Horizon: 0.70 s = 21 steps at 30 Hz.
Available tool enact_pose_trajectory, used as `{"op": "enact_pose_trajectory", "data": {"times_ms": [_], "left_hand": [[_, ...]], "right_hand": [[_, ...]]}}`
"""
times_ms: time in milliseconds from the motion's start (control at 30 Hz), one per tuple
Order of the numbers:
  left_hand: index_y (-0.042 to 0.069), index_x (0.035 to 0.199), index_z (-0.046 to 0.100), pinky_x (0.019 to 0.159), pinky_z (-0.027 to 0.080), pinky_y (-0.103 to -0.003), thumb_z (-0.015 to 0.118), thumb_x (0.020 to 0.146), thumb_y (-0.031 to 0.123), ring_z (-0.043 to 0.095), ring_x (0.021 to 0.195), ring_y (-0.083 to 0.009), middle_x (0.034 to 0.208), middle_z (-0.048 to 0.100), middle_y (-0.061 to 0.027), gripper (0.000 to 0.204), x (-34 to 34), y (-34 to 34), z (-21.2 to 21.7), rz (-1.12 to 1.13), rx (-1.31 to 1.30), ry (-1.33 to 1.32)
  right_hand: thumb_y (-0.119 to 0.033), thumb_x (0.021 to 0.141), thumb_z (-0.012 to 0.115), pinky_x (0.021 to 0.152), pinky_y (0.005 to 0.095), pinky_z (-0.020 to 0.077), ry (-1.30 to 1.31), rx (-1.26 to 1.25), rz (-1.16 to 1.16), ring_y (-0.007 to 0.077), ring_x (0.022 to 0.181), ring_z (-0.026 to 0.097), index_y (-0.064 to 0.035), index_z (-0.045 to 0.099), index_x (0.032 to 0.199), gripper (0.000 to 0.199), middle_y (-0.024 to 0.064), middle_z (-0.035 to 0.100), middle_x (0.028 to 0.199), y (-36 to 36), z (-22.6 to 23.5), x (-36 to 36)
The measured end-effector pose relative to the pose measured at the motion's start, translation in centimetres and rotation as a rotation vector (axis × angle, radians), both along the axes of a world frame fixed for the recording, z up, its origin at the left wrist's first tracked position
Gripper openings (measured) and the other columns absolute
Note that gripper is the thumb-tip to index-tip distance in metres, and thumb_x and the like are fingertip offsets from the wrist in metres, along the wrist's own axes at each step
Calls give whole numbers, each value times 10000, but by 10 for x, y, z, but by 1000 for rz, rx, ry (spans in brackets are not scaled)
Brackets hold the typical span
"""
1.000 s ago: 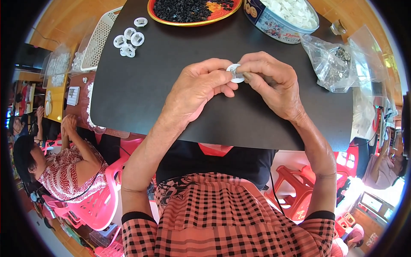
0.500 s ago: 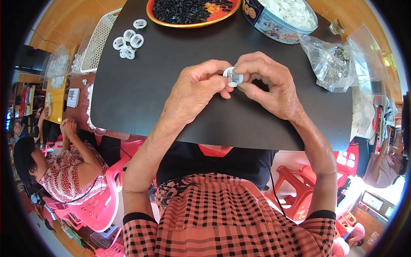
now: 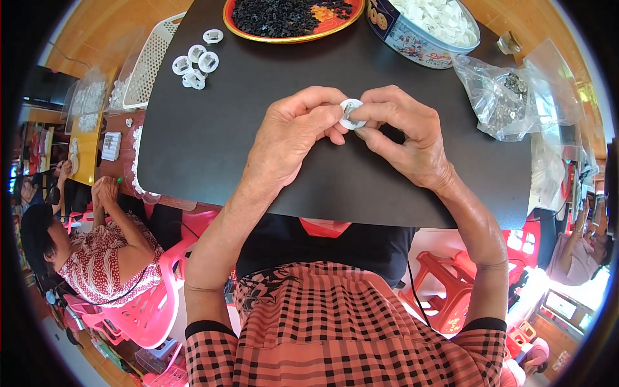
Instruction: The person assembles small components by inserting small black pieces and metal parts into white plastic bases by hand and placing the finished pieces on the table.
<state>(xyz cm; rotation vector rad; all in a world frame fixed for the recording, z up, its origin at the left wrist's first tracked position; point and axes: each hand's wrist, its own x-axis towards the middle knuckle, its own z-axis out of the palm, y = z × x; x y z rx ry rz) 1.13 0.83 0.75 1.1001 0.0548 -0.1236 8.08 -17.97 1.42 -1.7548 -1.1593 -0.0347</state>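
Over the dark tabletop, between both hands, is a small round white plastic piece [image 3: 349, 104] with a greyish centre. My left hand [image 3: 290, 129] pinches its left edge between thumb and fingers. On the right side, my right hand [image 3: 412, 135] has a fingertip on the piece's face and the thumb at its lower edge. These fingers cover part of the centre, so its details are hidden. Several similar round white pieces [image 3: 207, 62] lie loosely grouped at the table's far left.
A red-rimmed tray [image 3: 284, 39] of small black parts sits at the far edge, beside a round blue tin [image 3: 422, 45] of white parts. A clear plastic bag [image 3: 480, 97] with small metallic parts lies right. A white basket [image 3: 138, 80] and a seated person [image 3: 106, 251] are left.
My right hand has shifted slightly down, and its fingertip now lies across the middle of the white piece. The piece has turned a little in my fingers.
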Motion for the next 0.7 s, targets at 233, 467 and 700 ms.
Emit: {"op": "enact_pose_trajectory", "data": {"times_ms": [233,467,700], "left_hand": [[-33,1114,592,728,505,-256,569,921,105,594,799,-127,940,622,-78,239,-3,-6,3,39,-8,59],[-27,1129,572,653,502,-228,558,930,106,591,731,-103,874,624,-62,240,-4,-8,4,12,161,10],[-11,1072,529,604,503,-237,590,918,120,599,711,-110,868,626,-68,210,-5,-8,5,61,245,1]], "right_hand": [[106,741,648,650,258,535,28,43,-43,127,691,631,-23,643,1031,318,107,617,986,0,0,-2],[91,743,649,665,275,541,72,46,-40,143,719,635,-7,631,1051,324,126,617,1001,2,1,-7],[49,716,686,678,291,519,25,-46,-53,184,786,617,-69,645,1064,370,89,597,1023,-1,12,-2]]}}
